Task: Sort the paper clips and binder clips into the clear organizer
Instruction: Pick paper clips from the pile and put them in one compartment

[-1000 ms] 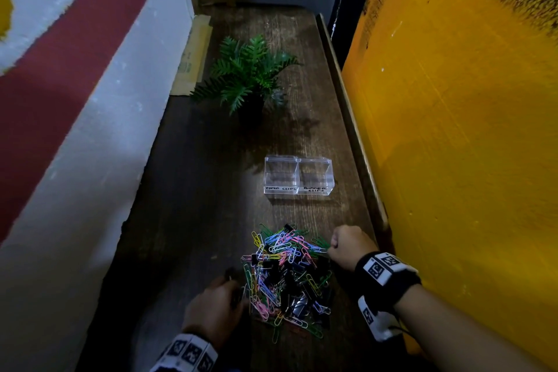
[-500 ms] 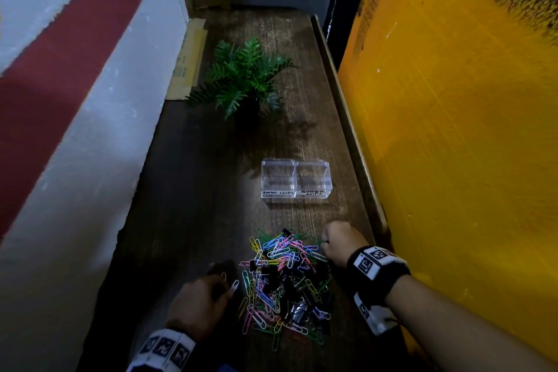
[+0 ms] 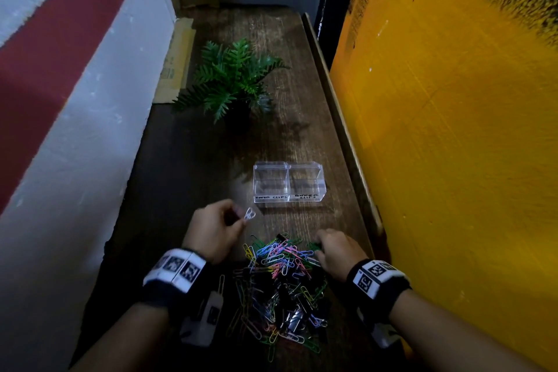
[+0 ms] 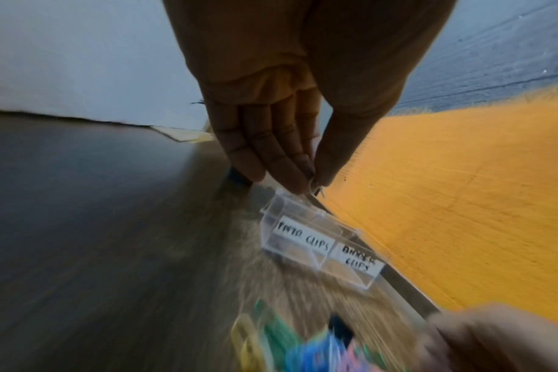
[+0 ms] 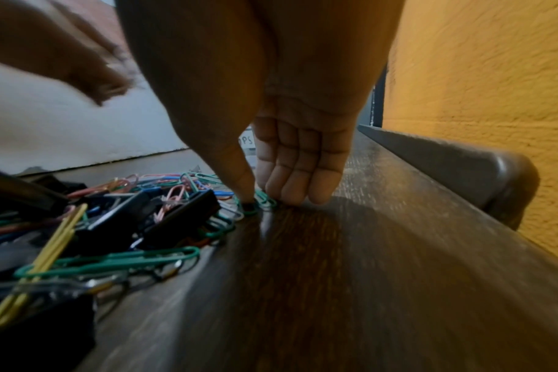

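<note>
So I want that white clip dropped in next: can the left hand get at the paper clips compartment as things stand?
Probably yes: the left hand, pinching the white paper clip, hovers just short of the open-topped paper clips compartment, with only bare table between.

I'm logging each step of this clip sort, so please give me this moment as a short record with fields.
left hand: pinches a white paper clip, short of the organizer
right hand: fingertips on a green paper clip at the pile's edge
clear organizer: two compartments, labelled paper clips left, binder clips right; both look empty
clip pile: mixed, on the wooden table
plant: beyond the organizer
</note>
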